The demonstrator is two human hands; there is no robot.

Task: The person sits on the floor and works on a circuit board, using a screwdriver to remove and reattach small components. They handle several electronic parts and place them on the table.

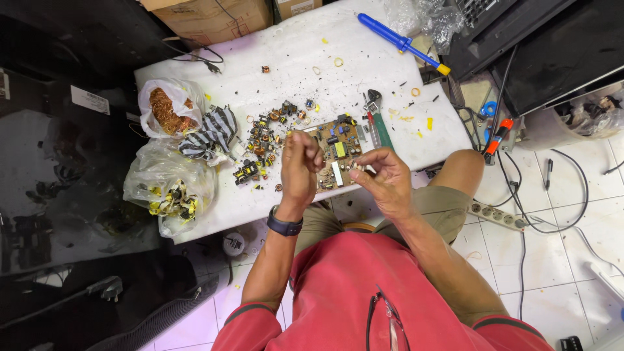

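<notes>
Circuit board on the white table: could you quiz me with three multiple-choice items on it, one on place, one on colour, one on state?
1. Where is the circuit board?
A. on the floor
B. on the white table beyond the hands
C. inside a plastic bag

2. What colour is the long tool at the table's far edge?
A. blue, yellow tip
B. red
C. green

3. How is the left hand?
A. flat on the table
B. curled closed, raised
C. out of view

Answers: B, it lies by the loose parts; A, the handle is blue; B, its fingers are folded in.
</notes>
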